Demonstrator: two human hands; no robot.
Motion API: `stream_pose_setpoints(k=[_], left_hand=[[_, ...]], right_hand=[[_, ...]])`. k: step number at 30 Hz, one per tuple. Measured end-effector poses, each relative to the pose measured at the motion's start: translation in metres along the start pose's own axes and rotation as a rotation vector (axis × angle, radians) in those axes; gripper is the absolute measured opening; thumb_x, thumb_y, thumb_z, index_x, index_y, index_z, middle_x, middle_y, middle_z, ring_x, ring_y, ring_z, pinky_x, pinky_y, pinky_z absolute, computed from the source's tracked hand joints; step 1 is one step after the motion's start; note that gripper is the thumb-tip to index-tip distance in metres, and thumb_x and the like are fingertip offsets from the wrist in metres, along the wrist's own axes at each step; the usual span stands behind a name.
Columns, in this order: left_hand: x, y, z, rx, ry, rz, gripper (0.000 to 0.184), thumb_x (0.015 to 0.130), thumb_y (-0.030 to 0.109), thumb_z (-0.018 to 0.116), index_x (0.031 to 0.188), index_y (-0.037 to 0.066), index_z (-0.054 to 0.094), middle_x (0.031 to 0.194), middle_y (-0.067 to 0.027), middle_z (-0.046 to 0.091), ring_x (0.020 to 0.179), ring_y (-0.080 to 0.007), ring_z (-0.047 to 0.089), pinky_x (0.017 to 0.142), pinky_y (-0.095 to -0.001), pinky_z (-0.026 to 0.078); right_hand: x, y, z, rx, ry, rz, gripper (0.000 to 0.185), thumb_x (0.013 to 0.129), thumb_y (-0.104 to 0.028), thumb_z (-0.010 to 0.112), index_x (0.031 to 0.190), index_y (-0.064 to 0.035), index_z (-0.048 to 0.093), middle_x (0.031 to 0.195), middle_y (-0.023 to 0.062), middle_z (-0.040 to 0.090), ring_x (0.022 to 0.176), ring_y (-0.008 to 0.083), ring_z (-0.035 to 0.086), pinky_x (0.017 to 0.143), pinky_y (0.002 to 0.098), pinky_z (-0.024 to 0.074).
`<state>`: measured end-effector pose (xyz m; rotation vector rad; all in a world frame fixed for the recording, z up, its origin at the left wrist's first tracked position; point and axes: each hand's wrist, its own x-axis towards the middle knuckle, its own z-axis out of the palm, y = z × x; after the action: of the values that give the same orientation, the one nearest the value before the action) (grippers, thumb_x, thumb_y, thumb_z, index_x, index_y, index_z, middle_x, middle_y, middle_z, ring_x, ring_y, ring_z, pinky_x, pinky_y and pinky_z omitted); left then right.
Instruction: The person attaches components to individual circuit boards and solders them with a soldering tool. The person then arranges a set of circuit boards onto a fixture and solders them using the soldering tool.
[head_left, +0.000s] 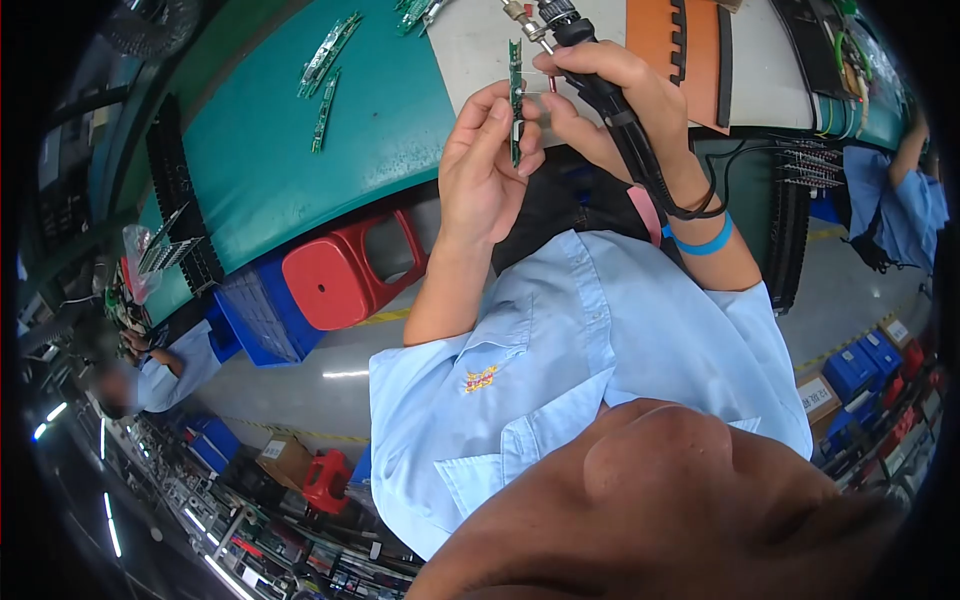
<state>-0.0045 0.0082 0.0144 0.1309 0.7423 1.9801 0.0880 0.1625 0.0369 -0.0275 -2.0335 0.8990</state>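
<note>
My left hand [487,160] is closed around a narrow green circuit board [516,100], held upright between thumb and fingers. My right hand [640,90] is beside it, with a black corded hand tool [625,130] lying along the palm; its exact kind is unclear. Past the fingers is the tool's ribbed collar, close to a brass-and-silver fitting [525,18]. Between the right thumb and index finger shows a small red part [552,86], with thin pale lines reaching towards the board. Whether these fingers touch the red part is hard to make out.
On the green mat [390,120] lie several more narrow boards [326,110]. Orange sheets [690,60] are at the right of the bench. A red stool [335,275] and blue crate [268,310] stand below its edge. Other people [185,370] sit at both sides.
</note>
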Motion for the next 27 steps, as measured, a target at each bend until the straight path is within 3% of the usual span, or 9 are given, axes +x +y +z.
stream_pose_setpoints(k=[11, 15, 27], left_hand=[[-0.0031, -0.0011, -0.0009, 0.017, -0.011, -0.011, 0.027, 0.108, 0.012, 0.052, 0.133, 0.003, 0.053, 0.109, -0.0137, 0.064, 0.075, -0.0138, 0.053, 0.06, -0.0226, 0.041], [-0.0041, -0.0005, 0.0006, 0.01, -0.011, -0.013, 0.027, 0.108, 0.012, 0.052, 0.133, 0.003, 0.053, 0.109, -0.0137, 0.064, 0.075, -0.0136, 0.053, 0.06, -0.0225, 0.041], [-0.0054, -0.0024, 0.0023, 0.02, -0.002, -0.027, 0.026, 0.107, 0.012, 0.053, 0.132, 0.003, 0.054, 0.108, -0.0127, 0.064, 0.075, -0.0131, 0.052, 0.059, -0.0219, 0.04]], right_hand=[[-0.0014, 0.0047, -0.0001, -0.013, -0.002, -0.083, 0.051, 0.073, 0.005, 0.081, 0.12, -0.0037, 0.064, 0.107, 0.0106, 0.077, 0.08, 0.018, 0.071, 0.069, 0.0252, 0.0573], [-0.0027, 0.0017, 0.0041, 0.041, 0.069, -0.024, 0.042, 0.072, 0.003, 0.078, 0.111, -0.0092, 0.069, 0.098, 0.002, 0.072, 0.072, 0.0167, 0.06, 0.066, 0.0262, 0.0516], [-0.0059, 0.0019, 0.0031, 0.022, 0.074, -0.045, 0.044, 0.071, 0.001, 0.08, 0.112, -0.0111, 0.069, 0.097, 0.0013, 0.07, 0.075, 0.0176, 0.061, 0.071, 0.0273, 0.052]])
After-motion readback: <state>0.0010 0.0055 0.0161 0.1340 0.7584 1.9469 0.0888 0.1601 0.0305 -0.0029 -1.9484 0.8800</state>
